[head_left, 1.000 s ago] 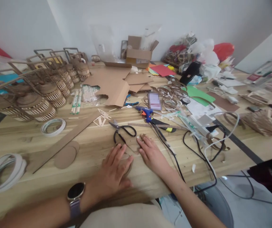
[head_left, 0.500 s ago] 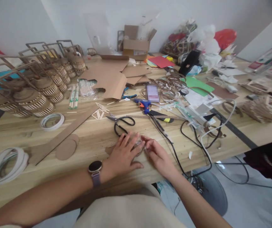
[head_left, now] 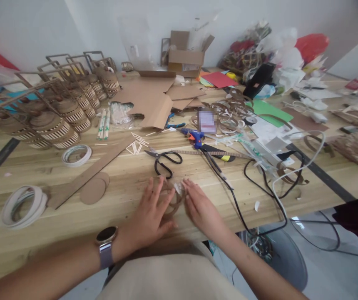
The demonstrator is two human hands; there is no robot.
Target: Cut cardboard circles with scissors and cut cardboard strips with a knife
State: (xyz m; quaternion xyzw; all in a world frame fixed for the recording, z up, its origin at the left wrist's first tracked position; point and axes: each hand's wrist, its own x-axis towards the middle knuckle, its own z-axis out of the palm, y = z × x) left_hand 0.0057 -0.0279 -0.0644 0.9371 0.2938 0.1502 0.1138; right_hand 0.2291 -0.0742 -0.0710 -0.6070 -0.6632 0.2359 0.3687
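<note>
My left hand (head_left: 144, 216), fingers spread, rests over a brown cardboard-like ring (head_left: 175, 204) on the table. On the ring's other side, my right hand (head_left: 200, 208) has its fingers pressed together beside a small whitish piece (head_left: 178, 188); what lies between the fingertips is hidden. Just beyond my hands lie black-handled scissors (head_left: 168, 160) with their blades apart. Further right is a blue glue gun (head_left: 197, 139), its black cord trailing toward the table edge. Two cardboard discs (head_left: 94, 189) overlap left of my left hand.
Rolls of white tape (head_left: 24, 207) and a long cardboard strip (head_left: 94, 173) lie left. Several lantern-like models with handles (head_left: 54, 125) stand at back left. Cut cardboard (head_left: 149, 100), loose strips (head_left: 229, 116) and a utility knife (head_left: 219, 153) lie beyond. Cords (head_left: 274, 196) cross the right side.
My left hand has shifted left and its fingers have lifted off part of the ring, so more of it shows. The right hand has moved slightly left. The view has turned a little left.
</note>
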